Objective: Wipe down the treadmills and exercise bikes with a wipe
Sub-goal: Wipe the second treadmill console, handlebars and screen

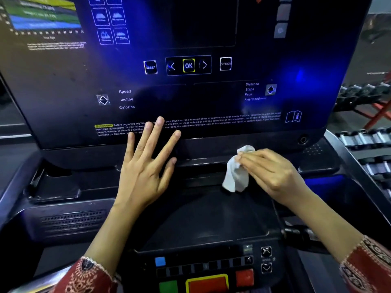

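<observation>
A person, seen only from the forearms down. The left sleeve (91,275) and right sleeve (368,265) are of the same dark red cloth, printed with a small pattern in black and cream: round floral motifs and rows of dots. Each sleeve ends partway along the forearm in a darker patterned border band. Beyond the cuffs the forearms, the left hand (146,172) and the right hand (273,174) are bare.

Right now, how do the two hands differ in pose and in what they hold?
The left hand is spread flat and holds nothing; the right hand is curled and pinches the white wipe. The left hand's fingertips overlap the warning text on the console; the right hand sits lower, below its edge. Both wear red patterned sleeves.
</observation>
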The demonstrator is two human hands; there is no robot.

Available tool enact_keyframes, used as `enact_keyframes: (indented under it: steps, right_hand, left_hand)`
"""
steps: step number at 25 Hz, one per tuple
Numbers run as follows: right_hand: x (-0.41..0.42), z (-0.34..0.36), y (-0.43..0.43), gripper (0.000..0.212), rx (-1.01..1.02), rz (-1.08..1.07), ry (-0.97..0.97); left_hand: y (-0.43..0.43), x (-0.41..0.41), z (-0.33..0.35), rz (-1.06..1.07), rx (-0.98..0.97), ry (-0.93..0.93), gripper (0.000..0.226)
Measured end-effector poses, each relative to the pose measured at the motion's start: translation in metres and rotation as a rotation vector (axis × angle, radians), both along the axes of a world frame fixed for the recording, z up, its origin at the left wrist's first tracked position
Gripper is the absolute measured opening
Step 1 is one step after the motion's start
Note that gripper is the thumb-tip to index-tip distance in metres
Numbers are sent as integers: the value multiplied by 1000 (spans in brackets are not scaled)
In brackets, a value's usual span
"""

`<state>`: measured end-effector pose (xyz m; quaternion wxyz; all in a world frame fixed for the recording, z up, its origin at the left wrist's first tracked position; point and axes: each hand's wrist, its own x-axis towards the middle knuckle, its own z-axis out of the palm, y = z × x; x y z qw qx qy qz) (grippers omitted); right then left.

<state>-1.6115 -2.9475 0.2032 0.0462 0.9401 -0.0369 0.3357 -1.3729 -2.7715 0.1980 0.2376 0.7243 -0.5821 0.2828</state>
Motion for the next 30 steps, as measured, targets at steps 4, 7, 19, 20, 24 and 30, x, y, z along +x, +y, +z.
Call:
enact_keyframes:
  steps: [4,7,19,20,24,30]
  right_hand:
    - [51,-2,38,26,76,96,-36]
    - [79,-7,57,39,128,166,-15]
    - [98,-12,63,31,12,265,68]
    - [110,-13,71,31,8,277,58]
    - [161,-11,109,28,-9,339,40]
    - [169,4,110,20,-35,415,91]
  left_hand:
    - [0,1,0,-14,-3,3,49]
    - [3,5,1,-38,9,-16,49]
    - [68,60,-12,87,4,25,50]
    - [72,65,-12,86,2,25,50]
    - [85,82,-13,60,12,-1,48]
    - [89,89,-19,29,-10,-2,48]
